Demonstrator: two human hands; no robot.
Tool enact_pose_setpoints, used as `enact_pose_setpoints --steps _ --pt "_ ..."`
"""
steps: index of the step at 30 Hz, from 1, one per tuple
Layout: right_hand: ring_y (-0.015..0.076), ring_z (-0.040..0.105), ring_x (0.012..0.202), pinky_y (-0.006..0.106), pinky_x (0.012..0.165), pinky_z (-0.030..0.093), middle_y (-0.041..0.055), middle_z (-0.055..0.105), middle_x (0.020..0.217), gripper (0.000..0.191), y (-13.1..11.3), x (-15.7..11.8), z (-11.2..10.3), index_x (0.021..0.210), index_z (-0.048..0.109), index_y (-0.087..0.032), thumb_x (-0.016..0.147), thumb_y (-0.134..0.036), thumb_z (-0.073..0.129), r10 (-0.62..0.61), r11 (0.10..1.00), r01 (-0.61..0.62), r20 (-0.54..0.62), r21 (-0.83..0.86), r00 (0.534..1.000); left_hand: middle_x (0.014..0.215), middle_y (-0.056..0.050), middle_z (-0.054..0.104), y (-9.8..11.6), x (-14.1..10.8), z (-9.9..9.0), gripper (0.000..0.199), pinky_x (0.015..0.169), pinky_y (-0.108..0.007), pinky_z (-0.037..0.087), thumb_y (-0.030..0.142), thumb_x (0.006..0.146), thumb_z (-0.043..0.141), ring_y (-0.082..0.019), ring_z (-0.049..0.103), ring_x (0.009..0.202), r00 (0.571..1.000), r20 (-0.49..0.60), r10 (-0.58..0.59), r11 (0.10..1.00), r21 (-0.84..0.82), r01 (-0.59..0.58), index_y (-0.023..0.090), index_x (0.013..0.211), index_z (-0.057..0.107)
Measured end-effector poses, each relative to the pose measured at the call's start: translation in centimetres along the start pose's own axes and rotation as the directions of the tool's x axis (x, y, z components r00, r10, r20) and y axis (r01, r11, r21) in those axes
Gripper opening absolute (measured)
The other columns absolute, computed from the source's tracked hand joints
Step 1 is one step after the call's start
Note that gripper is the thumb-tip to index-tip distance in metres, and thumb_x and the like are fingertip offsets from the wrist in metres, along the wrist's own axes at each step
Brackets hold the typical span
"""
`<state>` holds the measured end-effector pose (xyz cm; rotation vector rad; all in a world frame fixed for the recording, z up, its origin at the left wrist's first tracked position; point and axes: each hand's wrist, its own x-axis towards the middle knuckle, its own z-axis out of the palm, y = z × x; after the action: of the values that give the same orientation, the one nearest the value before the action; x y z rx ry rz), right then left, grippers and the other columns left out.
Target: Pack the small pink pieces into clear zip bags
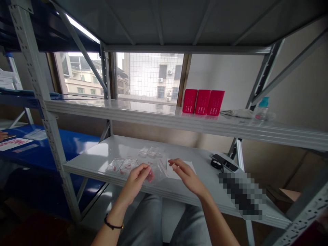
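My left hand [138, 177] is closed in a pinch on the edge of a clear plastic bag [156, 172] at the shelf's front; small pink pieces [150, 176] show beside the fingertips. Over a white paper [189, 166], my right hand [185, 173] has its fingers apart and holds nothing. To the left of my left hand lie clear bags with pink pieces [124, 166]. Behind them sit more small clear bags [150, 151].
A phone [225, 162] and a round black object [216, 164] lie at the right. Three red boxes [203, 101] and a bottle with a teal cap [262, 108] stand on the shelf above. A metal upright [48, 112] rises at the left.
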<state>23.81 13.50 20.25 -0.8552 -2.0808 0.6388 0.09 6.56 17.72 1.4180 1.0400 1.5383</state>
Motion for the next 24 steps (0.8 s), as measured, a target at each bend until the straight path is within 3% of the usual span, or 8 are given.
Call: enact_pose_setpoints --steps 2,6,8,10,11,13,17,24 --pt "0.0196 0.060 0.086 0.028 0.079 0.045 0.0023 0.070 0.092 0.030 -1.8 -1.5 0.6 0.102 0.075 -0.023 0.099 -0.042 0.052 -0.045 0.979 0.033 0.056 0.202 0.997 0.076 -0.003 0.068 -0.2 -0.9 1.4 0.031 0.069 -0.026 0.050 0.046 0.093 0.060 -0.017 0.062 0.071 0.998 0.063 -0.016 0.999 -0.029 0.018 0.019 0.080 0.067" --pt "0.0158 0.052 0.069 0.025 0.065 0.039 -0.0014 0.061 0.071 0.031 -1.6 -4.2 1.5 0.078 0.071 -0.019 0.095 -0.043 0.060 0.112 0.932 -0.121 0.047 0.342 0.993 0.075 -0.004 0.066 -1.6 -2.1 2.5 0.031 0.062 -0.026 0.051 0.050 0.091 0.062 -0.020 0.062 0.071 0.990 0.090 -0.105 0.994 -0.031 0.108 0.021 0.081 0.067" --pt "0.0140 0.047 0.063 0.024 0.061 0.036 -0.0026 0.058 0.067 0.032 -0.4 -5.4 2.3 0.078 0.069 -0.018 0.093 -0.045 0.062 0.199 0.894 -0.204 0.055 0.398 0.978 0.088 -0.007 0.070 -2.4 -2.9 2.8 0.027 0.065 -0.028 0.052 0.049 0.086 0.068 -0.024 0.065 0.081 0.995 -0.080 -0.065 0.996 0.062 0.070 0.023 0.090 0.072" --pt "0.0127 0.044 0.060 0.024 0.057 0.033 -0.0034 0.055 0.064 0.033 0.6 -6.5 3.5 0.078 0.067 -0.018 0.092 -0.047 0.064 0.265 0.870 -0.250 0.025 0.424 0.964 0.099 -0.008 0.071 -2.9 -4.1 3.5 0.024 0.073 -0.030 0.052 0.045 0.082 0.073 -0.026 0.064 0.090 0.958 -0.281 0.063 0.978 0.207 -0.004 0.026 0.096 0.074" --pt "0.0127 0.044 0.060 0.024 0.056 0.033 -0.0033 0.054 0.064 0.032 0.8 -7.1 4.3 0.078 0.067 -0.018 0.092 -0.047 0.064 0.287 0.863 -0.259 0.002 0.434 0.958 0.099 -0.008 0.071 -3.0 -4.7 3.9 0.021 0.075 -0.030 0.051 0.043 0.082 0.074 -0.026 0.064 0.091 0.940 -0.323 0.115 0.965 0.260 -0.028 0.027 0.095 0.075" --pt "0.0137 0.047 0.063 0.024 0.058 0.035 -0.0020 0.058 0.068 0.031 0.9 -8.1 6.1 0.080 0.067 -0.018 0.091 -0.047 0.065 0.300 0.853 -0.252 -0.034 0.458 0.953 0.091 -0.008 0.071 -3.1 -6.0 5.0 0.014 0.076 -0.030 0.050 0.041 0.084 0.072 -0.025 0.064 0.085 0.957 -0.269 0.112 0.962 0.269 -0.037 0.028 0.089 0.076" --pt "0.0185 0.058 0.075 0.027 0.070 0.045 0.0025 0.068 0.078 0.027 0.0 -9.2 9.2 0.083 0.071 -0.018 0.091 -0.044 0.066 0.269 0.840 -0.200 -0.068 0.505 0.961 0.084 -0.007 0.073 -3.3 -7.3 6.6 0.017 0.074 -0.028 0.050 0.042 0.084 0.072 -0.025 0.067 0.079 0.992 -0.123 -0.029 0.994 0.102 0.042 0.026 0.088 0.076" --pt "0.0121 0.048 0.052 0.023 0.049 0.037 -0.0004 0.061 0.066 0.031 0.4 -9.8 10.7 0.082 0.072 -0.017 0.088 -0.047 0.068 0.356 0.771 -0.293 -0.002 0.566 0.934 0.078 -0.006 0.072 -4.7 -7.1 5.3 0.030 0.068 -0.026 0.048 0.045 0.093 0.059 -0.023 0.066 0.076 0.993 -0.052 -0.106 0.991 0.072 0.109 0.023 0.082 0.077"
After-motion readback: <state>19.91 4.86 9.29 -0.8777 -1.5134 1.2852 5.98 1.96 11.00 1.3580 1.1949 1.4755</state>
